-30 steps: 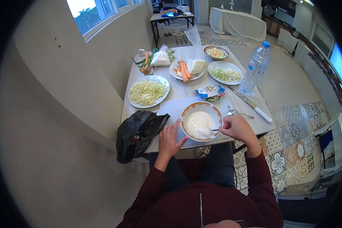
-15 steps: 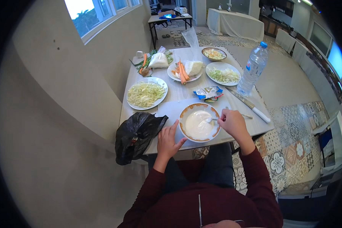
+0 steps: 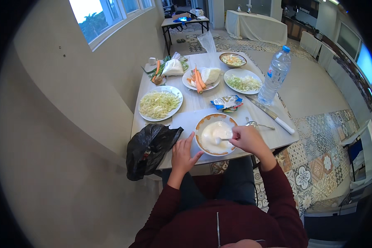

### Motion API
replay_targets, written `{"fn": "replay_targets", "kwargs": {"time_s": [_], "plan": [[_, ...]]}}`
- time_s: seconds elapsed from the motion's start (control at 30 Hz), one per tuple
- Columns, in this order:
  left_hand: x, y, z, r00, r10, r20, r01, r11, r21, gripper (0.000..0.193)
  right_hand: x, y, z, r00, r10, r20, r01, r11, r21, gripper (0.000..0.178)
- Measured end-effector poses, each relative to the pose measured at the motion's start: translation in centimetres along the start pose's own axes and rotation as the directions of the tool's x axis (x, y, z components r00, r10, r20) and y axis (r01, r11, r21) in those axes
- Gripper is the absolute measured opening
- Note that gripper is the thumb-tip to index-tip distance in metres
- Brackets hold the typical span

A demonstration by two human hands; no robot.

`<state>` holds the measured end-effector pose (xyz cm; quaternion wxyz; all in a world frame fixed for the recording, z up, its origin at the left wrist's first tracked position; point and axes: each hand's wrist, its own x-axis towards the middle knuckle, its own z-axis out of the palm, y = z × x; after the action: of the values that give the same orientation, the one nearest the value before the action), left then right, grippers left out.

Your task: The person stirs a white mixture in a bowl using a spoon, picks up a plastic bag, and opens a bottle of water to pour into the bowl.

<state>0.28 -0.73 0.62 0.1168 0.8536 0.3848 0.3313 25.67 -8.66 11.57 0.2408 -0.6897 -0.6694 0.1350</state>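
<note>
A white bowl with an orange-brown patterned rim [image 3: 201, 144] stands near the table's front edge. Creamy white sauce [image 3: 213, 131] fills its lower part. My right hand [image 3: 249, 139] is closed around the handle of a spoon [image 3: 223, 139], whose head dips into the sauce. Against the bowl's left side rests my left hand [image 3: 184, 155], fingers stretched and thumb spread along the rim. A black plastic bag [image 3: 149, 146] lies just left of that hand. Beyond the bowl are blue-and-white sachets [image 3: 226, 102]. Another metal spoon [image 3: 261, 125] lies on the table to the right.
A knife with a white handle [image 3: 283, 125] lies at the right, near a large water bottle [image 3: 273, 76]. Plates of shredded cabbage [image 3: 159, 104], sliced greens [image 3: 244, 82] and carrots [image 3: 199, 81] stand farther back, with a small bowl of shredded vegetables [image 3: 233, 60]. The wall [image 3: 91, 95] adjoins the left side.
My right hand has moved left and slightly nearer, carrying the spoon through the sauce toward the bowl's middle. The spoon lying at the right is now more exposed. My left hand stays put.
</note>
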Motion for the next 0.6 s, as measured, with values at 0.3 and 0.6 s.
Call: {"fn": "replay_targets", "kwargs": {"time_s": [0.3, 0.6], "plan": [[-0.2, -0.1, -0.1, 1.0, -0.005, 0.001, 0.005, 1.0, -0.01, 0.081, -0.2, 1.3, 0.0, 0.993, -0.006, -0.118, 0.01, 0.999, 0.031, 0.022], [-0.2, -0.1, -0.1, 1.0, 0.008, -0.003, -0.008, 1.0, 0.002, 0.08, -0.5, 1.7, 0.6, 1.0, 0.029, -0.005, -0.028, 0.998, 0.057, 0.018]]}}
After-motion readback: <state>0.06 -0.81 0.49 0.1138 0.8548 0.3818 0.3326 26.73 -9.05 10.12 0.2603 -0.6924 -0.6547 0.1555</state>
